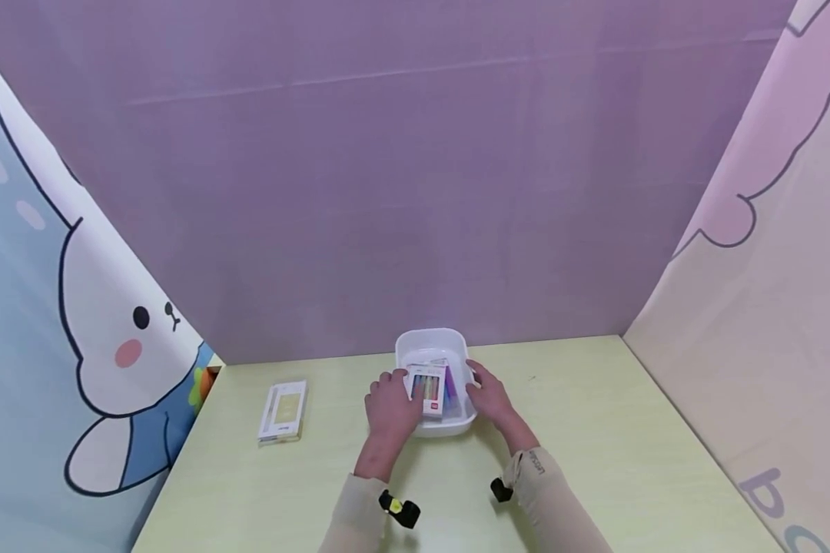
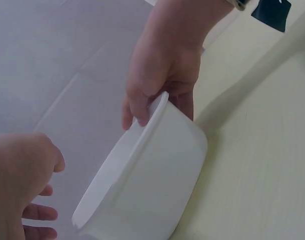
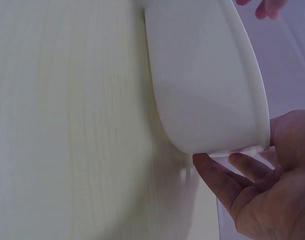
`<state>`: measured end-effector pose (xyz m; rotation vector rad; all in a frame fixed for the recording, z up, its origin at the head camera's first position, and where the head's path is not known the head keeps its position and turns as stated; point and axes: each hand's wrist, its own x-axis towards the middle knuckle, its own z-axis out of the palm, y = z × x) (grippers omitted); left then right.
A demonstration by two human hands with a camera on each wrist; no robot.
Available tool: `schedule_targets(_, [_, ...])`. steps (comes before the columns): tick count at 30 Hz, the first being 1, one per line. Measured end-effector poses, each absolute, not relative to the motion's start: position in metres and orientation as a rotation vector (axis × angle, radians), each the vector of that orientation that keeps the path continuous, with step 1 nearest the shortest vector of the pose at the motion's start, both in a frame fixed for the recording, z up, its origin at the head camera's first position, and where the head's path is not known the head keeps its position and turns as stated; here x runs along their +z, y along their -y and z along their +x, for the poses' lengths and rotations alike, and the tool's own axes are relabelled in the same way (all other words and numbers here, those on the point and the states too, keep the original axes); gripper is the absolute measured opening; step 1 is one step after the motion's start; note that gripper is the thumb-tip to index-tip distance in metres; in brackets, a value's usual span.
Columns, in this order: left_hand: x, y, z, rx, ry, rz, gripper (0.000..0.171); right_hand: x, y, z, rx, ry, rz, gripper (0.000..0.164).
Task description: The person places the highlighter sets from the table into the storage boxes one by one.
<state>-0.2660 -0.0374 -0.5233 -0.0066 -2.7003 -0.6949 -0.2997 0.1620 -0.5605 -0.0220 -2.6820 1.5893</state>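
Observation:
A small white plastic basin [image 1: 432, 339] stands on the table near the back wall. Inside it lie a white box with a window showing coloured sticks [image 1: 426, 389] and a purple item [image 1: 450, 384], partly covered. My right hand [image 1: 491, 393] grips the basin's right rim, thumb inside and fingers against the outer wall, as the left wrist view shows. Above the basin's left side hovers my left hand [image 1: 393, 408], fingers loosely bent; in the left wrist view that hand [image 2: 20, 180] is apart from the basin wall [image 2: 152, 170].
To the left on the pale wooden table [image 1: 304, 499] lies a flat white box [image 1: 283, 412] with a yellowish window. A purple cloth wall [image 1: 415, 192] rises behind, and printed panels close in the left and right sides.

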Motion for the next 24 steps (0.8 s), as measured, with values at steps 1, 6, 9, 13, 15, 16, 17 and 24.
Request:
schedule_targets(1, [-0.524,0.040,-0.266,-0.698,2.699,-0.019,0.040,-0.560,-0.162,-0.300,1.586,2.680,-0.020,0.054])
schedule_targets(6, [-0.526,0.054,-0.265,-0.709,2.688,-0.062,0.036,-0.562,-0.164,-0.302,1.553,2.672,-0.017,0.054])
schedule_targets(9, [-0.529,0.065,-0.262,-0.705,2.672,-0.060,0.034,-0.564,-0.164,-0.303,1.547,2.679,0.000,0.054])
schedule_targets(13, [-0.536,0.082,-0.262,-0.702,2.666,-0.068,0.033,-0.564,-0.164,-0.303,1.567,2.682,-0.004,0.055])
schedule_targets(15, [-0.541,0.090,-0.262,-0.711,2.672,-0.064,0.033,-0.564,-0.164,-0.302,1.570,2.685,-0.011,0.055])
schedule_targets(16, [-0.543,0.095,-0.262,-0.712,2.680,-0.060,0.033,-0.563,-0.164,-0.303,1.573,2.688,-0.016,0.055])
schedule_targets(17, [-0.545,0.099,-0.262,-0.717,2.686,-0.058,0.033,-0.563,-0.164,-0.303,1.571,2.691,-0.016,0.055])
schedule_targets(24, [-0.556,0.127,-0.259,-0.674,2.730,-0.057,0.036,-0.562,-0.163,-0.302,1.587,2.694,-0.016,0.054])
